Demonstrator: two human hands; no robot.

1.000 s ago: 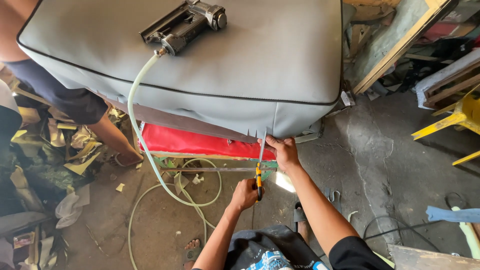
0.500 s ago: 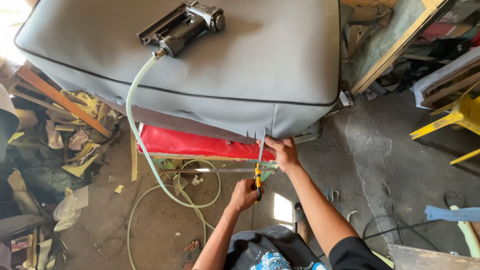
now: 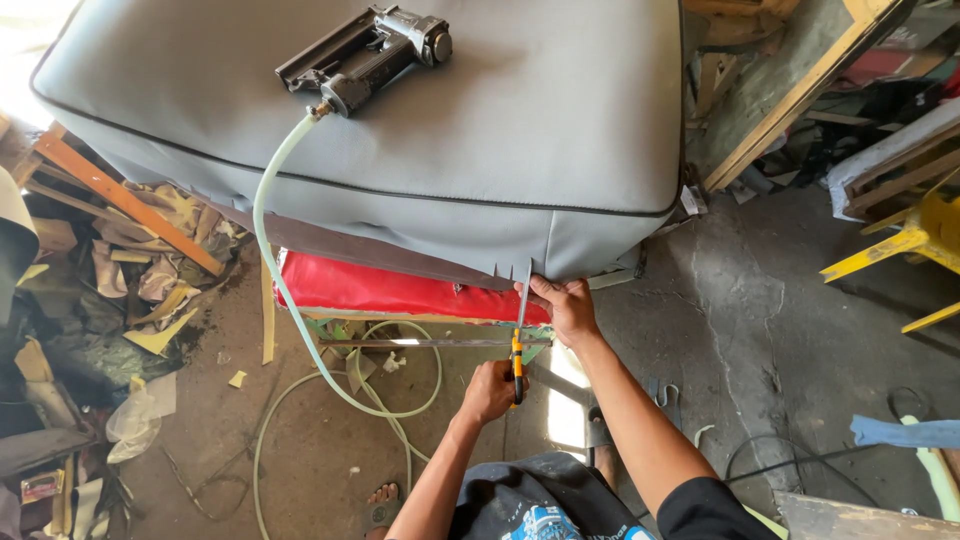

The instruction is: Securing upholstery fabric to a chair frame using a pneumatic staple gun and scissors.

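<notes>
A large grey upholstered cushion with dark piping fills the top of the head view. My left hand grips the orange-and-black handles of a pair of scissors, whose blades point up into the cushion's lower fabric edge. My right hand pinches that grey fabric edge just right of the blades. A black pneumatic staple gun lies on top of the cushion, and its pale green air hose runs down over the front edge to the floor.
A red padded piece lies under the cushion. Fabric scraps and wooden slats pile up at the left. Yellow metal frame parts stand at the right on the concrete floor. Hose loops lie below.
A person who stood at the left a second ago has gone, and scraps and wooden slats show there. My hands and the scissors have hardly moved.
</notes>
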